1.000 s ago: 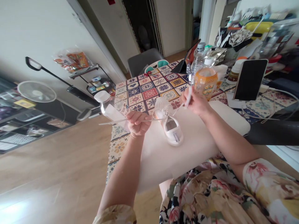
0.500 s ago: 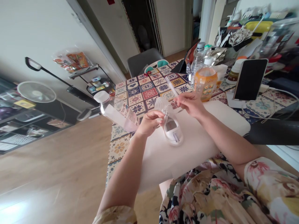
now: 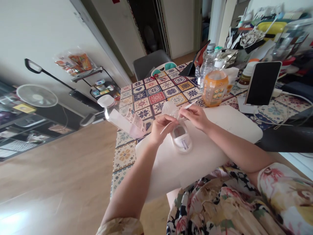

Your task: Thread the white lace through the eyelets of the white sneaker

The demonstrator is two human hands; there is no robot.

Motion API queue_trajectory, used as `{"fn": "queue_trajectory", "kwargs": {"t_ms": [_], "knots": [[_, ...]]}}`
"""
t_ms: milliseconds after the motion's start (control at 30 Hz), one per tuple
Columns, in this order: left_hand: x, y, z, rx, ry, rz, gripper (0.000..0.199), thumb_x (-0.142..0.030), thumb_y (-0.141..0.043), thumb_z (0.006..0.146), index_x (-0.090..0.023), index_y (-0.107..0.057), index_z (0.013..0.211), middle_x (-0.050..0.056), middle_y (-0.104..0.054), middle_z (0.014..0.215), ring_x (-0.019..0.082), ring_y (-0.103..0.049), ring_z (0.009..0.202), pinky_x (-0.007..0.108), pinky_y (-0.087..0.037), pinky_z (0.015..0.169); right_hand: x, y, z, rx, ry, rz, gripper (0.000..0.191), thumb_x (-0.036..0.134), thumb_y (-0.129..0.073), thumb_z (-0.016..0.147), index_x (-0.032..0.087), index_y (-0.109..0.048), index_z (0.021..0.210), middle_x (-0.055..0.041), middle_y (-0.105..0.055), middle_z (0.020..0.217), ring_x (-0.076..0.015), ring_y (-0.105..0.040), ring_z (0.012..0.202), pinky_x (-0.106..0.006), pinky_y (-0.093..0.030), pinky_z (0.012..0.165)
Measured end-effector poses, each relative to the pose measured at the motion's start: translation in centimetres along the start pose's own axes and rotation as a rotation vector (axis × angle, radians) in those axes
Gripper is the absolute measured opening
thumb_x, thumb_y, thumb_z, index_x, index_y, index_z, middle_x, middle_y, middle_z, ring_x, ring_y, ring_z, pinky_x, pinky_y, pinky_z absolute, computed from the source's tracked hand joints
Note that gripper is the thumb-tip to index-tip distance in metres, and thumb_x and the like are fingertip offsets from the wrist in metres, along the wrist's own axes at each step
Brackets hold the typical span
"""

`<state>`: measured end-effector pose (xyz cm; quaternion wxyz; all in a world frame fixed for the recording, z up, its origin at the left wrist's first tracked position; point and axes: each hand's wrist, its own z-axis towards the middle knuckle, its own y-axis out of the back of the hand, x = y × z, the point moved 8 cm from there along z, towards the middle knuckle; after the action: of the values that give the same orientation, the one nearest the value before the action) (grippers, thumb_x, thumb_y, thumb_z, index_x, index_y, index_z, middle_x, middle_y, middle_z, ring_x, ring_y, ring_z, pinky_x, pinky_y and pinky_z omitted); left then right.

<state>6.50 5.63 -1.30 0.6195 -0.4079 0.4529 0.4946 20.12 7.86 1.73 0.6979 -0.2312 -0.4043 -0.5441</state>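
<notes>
Pinching white laces [image 3: 190, 105] between their fingers, the left hand [image 3: 159, 129] and right hand [image 3: 196, 117] sit close together above a white shoe [image 3: 182, 143].

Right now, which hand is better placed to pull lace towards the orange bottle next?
Probably the right hand: its fingers pinch white lace and it is nearer the orange-labelled bottle. The left hand, by the left edge of the white shoe, is farther off.
</notes>
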Motion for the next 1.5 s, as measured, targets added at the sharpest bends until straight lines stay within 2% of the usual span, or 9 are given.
{"fn": "queue_trajectory", "kwargs": {"t_ms": [167,433,600,800,1033,1100,1200,1300,1500], "knots": [[0.2,0.5,0.1,-0.016,0.025,-0.002,0.024,-0.032,-0.082,0.066,-0.016,-0.068,0.076,-0.002,-0.06,0.061,0.005,-0.046,0.048,0.02,-0.038,0.048,-0.8,0.7,0.1,-0.1,-0.041,0.006,0.03,0.045,-0.071,0.079,0.018,-0.059,0.076,0.0023,-0.056,0.066,-0.0095,-0.045,0.056,-0.023,-0.035,0.052],[-1.0,1.5,0.3,-0.122,-0.085,0.017,0.021,-0.032,-0.082,0.066,-0.017,-0.069,0.073,0.0,-0.063,0.069,0.009,-0.056,0.062,0.021,-0.043,0.058,0.8,-2.2,-0.4,0.283,0.14,-0.108,0.011,0.024,-0.058,0.087,0.016,-0.064,0.081,-0.0042,-0.063,0.084,-0.0138,-0.055,0.075,-0.024,-0.039,0.06],[-0.3,2.0,0.4,-0.197,-0.012,-0.065,0.027,-0.034,-0.084,0.062,-0.016,-0.066,0.071,-0.001,-0.064,0.063,0.008,-0.055,0.056,0.02,-0.042,0.055,0.1,-1.6,-0.5,0.173,0.099,-0.182,0.01,0.023,-0.066,0.082,0.019,-0.06,0.088,-0.0004,-0.061,0.08,-0.0099,-0.049,0.064,-0.021,-0.036,0.054],[0.5,1.7,0.4,-0.191,0.063,-0.105,0.03,-0.033,-0.088,0.055,-0.015,-0.067,0.068,-0.001,-0.067,0.061,0.01,-0.058,0.056,0.023,-0.046,0.058,1.8,-1.6,-1.0,0.123,0.34,-0.251,0.006,0.028,-0.062,0.089,0.022,-0.064,0.089,-0.0029,-0.063,0.081,-0.0146,-0.056,0.075,-0.028,-0.044,0.067],[0.7,2.8,1.2,-0.254,0.069,-0.364,0.025,-0.027,-0.081,0.069,-0.016,-0.059,0.066,0.001,-0.068,0.071,0.011,-0.065,0.069,0.022,-0.051,0.067,0.2,0.9,0.4,-0.052,0.058,0.275,0.021,0.043,-0.069,0.083,0.023,-0.061,0.081,-0.0024,-0.064,0.094,-0.0163,-0.059,0.088,-0.032,-0.047,0.078],[0.7,3.4,1.4,-0.313,0.072,-0.519,0.023,-0.024,-0.072,0.081,-0.017,-0.055,0.067,0.0,-0.066,0.07,0.01,-0.066,0.073,0.023,-0.054,0.074,-0.7,1.5,0.8,-0.107,-0.044,0.498,0.027,0.047,-0.07,0.082,0.024,-0.056,0.08,0.001,-0.06,0.082,-0.0147,-0.058,0.08,-0.032,-0.048,0.077],[0.6,4.2,1.5,-0.349,0.112,-0.651,0.023,-0.019,-0.058,0.091,-0.018,-0.051,0.069,-0.007,-0.047,0.053,0.004,-0.052,0.05,0.017,-0.052,0.064,-1.3,1.7,1.2,-0.088,-0.178,0.693,0.034,0.049,-0.07,0.081,0.024,-0.048,0.077,0.0075,-0.041,0.057,-0.0106,-0.046,0.056,-0.027,-0.046,0.063],[0.2,4.6,1.5,-0.258,0.144,-0.601,0.024,-0.023,-0.059,0.091,-0.018,-0.049,0.069,-0.01,-0.029,0.046,0.003,-0.027,0.035,0.014,-0.03,0.038,-1.4,1.8,1.3,-0.029,-0.262,0.749,0.035,0.047,-0.068,0.084,0.023,-0.044,0.075,0.0102,-0.025,0.05,-0.0076,-0.024,0.043,-0.022,-0.029,0.045],[1.1,4.5,1.4,0.08,0.238,-0.199,0.034,-0.041,-0.077,0.073,-0.018,-0.052,0.072,-0.011,-0.03,0.044,0.003,-0.024,0.037,0.016,-0.018,0.04,-1.0,2.3,1.3,0.129,-0.315,0.694,0.035,0.043,-0.07,0.082,0.022,-0.043,0.074,0.012,-0.02,0.048,-0.0053,-0.014,0.04,-0.02,-0.016,0.042]]}}
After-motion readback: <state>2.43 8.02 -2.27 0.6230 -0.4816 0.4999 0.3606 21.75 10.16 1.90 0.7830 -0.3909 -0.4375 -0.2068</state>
